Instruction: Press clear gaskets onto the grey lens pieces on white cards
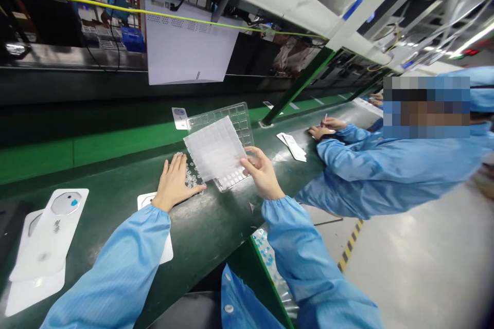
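Observation:
My right hand point(261, 172) pinches the edge of a thin whitish translucent sheet point(216, 149), tilted above a clear compartment tray point(242, 121). White pieces show in the tray's near compartments; the sheet hides its middle. Flat on the green bench, my left hand point(174, 183) lies with fingers spread, its thumb beside a scatter of small clear rings point(191, 172). Partly under my left wrist and sleeve is a white phone back cover point(166, 249).
More white phone back covers point(50, 236) overlap at the left. Other covers point(292, 147) lie toward a co-worker in blue point(358, 164) on the right. A green post point(297, 87) rises behind the bench, near a hanging white panel point(189, 41). Below is a bin of blue bits point(266, 252).

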The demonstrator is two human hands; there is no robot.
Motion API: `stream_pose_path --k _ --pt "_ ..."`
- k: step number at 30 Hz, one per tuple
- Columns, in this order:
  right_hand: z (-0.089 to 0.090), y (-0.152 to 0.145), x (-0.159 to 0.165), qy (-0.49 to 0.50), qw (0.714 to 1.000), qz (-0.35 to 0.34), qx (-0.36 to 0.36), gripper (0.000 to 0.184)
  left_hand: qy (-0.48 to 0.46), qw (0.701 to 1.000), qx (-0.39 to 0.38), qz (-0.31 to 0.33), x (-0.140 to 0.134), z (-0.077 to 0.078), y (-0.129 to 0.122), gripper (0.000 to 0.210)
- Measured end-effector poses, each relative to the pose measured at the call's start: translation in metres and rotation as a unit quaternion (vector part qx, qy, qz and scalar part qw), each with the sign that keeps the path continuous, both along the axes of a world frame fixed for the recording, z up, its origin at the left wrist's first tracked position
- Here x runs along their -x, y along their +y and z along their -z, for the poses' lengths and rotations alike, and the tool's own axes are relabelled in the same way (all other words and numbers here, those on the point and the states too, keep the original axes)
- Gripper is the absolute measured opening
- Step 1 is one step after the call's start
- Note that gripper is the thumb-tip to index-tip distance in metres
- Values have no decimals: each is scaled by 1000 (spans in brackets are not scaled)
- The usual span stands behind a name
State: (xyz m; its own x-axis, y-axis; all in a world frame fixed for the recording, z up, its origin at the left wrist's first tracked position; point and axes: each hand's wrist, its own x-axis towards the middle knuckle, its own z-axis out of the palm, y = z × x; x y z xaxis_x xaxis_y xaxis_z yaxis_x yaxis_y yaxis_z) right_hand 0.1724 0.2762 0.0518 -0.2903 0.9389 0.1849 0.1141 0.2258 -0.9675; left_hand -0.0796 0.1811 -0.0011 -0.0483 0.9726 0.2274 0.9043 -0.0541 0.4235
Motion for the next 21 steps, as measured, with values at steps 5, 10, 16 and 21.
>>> stream_pose_path --k 5,10,16,21 --pt "5 -1 -3 69 997 39 18 57 4 1000 6 -24 2 -3 -1 128" --pt "19 -3 -8 105 990 28 94 54 15 998 48 -23 5 -5 0 144" --pt "31 -8 -6 134 984 42 110 59 13 999 40 0 6 -10 1 138" --pt "27 -8 -9 155 981 32 115 61 18 999 33 -4 5 -12 2 135"
